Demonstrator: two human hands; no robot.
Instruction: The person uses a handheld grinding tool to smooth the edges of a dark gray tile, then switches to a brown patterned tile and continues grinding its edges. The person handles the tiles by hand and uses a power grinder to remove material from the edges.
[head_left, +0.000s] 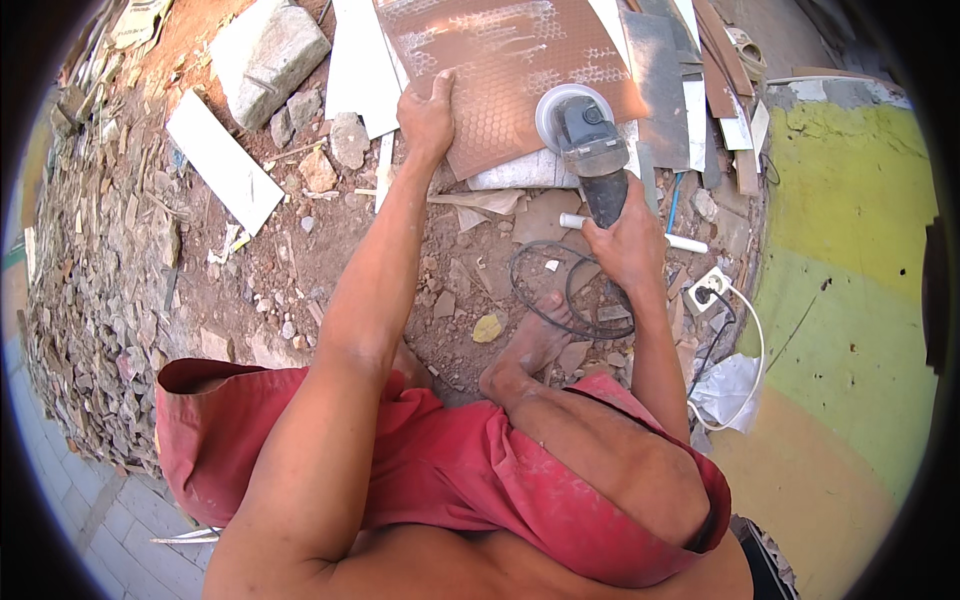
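My right hand (632,232) is wrapped round the dark body of an angle grinder (592,150). Its pale round disc (560,108) lies over the right part of a brown panel (505,110) with a honeycomb pattern. Whether the disc touches the panel or spins, I cannot tell. Whitish scuffed patches run across the panel's upper part. At the panel's left edge my left hand (428,118) grips it, thumb on top and the fingers partly hidden. A white block (525,172) shows under the panel's near edge.
A black cord (520,275) loops on the dirt by my bare foot (530,345). A white socket strip (708,290) with a plugged-in lead lies right, beside a yellow-green wall (840,250). A concrete chunk (270,60), a white board (225,160) and rubble (110,290) lie left.
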